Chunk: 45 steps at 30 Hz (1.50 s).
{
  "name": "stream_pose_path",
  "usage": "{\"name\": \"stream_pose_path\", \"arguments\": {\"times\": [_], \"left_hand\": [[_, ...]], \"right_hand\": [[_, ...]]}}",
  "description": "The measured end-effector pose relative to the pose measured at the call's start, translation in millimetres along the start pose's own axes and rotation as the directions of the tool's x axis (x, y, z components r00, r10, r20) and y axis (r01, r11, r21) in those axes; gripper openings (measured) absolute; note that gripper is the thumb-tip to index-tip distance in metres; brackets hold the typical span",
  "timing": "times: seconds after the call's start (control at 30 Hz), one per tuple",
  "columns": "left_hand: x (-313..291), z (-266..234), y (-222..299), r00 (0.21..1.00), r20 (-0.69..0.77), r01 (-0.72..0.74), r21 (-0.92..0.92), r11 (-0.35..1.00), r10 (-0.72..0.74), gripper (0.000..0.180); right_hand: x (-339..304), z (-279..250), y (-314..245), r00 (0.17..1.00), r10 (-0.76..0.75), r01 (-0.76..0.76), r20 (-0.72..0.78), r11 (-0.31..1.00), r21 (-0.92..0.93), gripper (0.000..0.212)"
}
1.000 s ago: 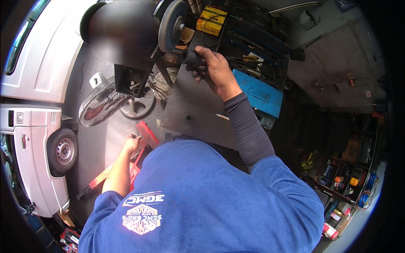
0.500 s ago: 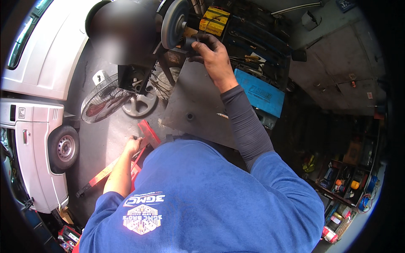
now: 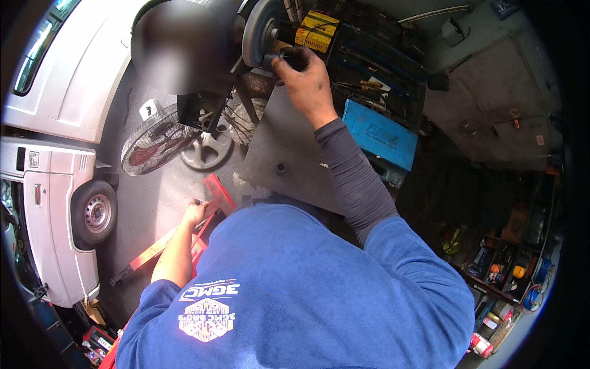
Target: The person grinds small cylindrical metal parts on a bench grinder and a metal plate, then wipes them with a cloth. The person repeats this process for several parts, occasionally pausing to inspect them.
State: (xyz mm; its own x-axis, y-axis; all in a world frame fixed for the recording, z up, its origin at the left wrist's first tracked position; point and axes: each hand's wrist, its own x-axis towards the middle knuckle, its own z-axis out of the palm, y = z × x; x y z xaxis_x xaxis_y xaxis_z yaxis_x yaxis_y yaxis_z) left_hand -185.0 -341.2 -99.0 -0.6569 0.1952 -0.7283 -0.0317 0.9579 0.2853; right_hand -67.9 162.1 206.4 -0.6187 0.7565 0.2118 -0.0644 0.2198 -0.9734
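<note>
Ahead of me, my right hand (image 3: 305,83) is closed on a small dark cylindrical piece (image 3: 271,59), pinched between thumb and fingers. The piece sits at the lower right edge of a grey bench grinder wheel (image 3: 257,35); whether it touches the wheel I cannot tell. Dark smudges mark the fingertips. Lower down at the left, my left hand (image 3: 195,213) hangs closed, close above a red metal frame (image 3: 220,194). What its fingers hold, if anything, is hidden. A small dark ring-shaped part (image 3: 281,167) lies on the grey metal tabletop (image 3: 270,138) before me.
Right of the grinder are a yellow box (image 3: 317,31), a blue case (image 3: 380,135) and several hand tools. A fan (image 3: 153,141) stands on the floor at left, beside a white vehicle (image 3: 49,221). Shelves (image 3: 498,270) with supplies line the right side. A dark rounded shape at upper left is blurred.
My right hand has shifted slightly left and up against the wheel, bringing the dark piece closer in, and its fingers are more curled. My left hand stays by the red frame.
</note>
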Motion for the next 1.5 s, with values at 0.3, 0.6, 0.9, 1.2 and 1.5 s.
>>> {"name": "stream_pose_path", "arguments": {"times": [0.3,0.6,0.9,1.2,1.5], "left_hand": [[17,-3,-9,0.999,0.031,-0.031,0.019,0.999,0.031,0.054],[16,-7,-7,0.991,0.066,-0.126,0.123,0.984,0.118,0.059],[16,-5,-12,0.999,0.009,-0.04,0.024,0.999,0.04,0.059],[-1,-1,-11,0.999,0.031,0.028,-0.024,0.999,-0.028,0.054],[5,2,-23,0.999,0.025,0.032,0.015,0.999,-0.033,0.055]], "right_hand": [[7,-14,8,0.971,0.171,-0.164,0.169,0.985,-0.057,0.043],[-8,-31,25,0.981,0.13,-0.162,0.147,0.958,0.235,0.048],[-8,-18,8,0.996,-0.088,0.088,0.028,0.996,0.014,0.05],[-3,-2,-7,0.985,-0.173,0.171,0.003,0.969,-0.176,0.048],[-2,3,-26,0.982,-0.191,0.189,0.004,0.973,-0.134,0.048]]}}
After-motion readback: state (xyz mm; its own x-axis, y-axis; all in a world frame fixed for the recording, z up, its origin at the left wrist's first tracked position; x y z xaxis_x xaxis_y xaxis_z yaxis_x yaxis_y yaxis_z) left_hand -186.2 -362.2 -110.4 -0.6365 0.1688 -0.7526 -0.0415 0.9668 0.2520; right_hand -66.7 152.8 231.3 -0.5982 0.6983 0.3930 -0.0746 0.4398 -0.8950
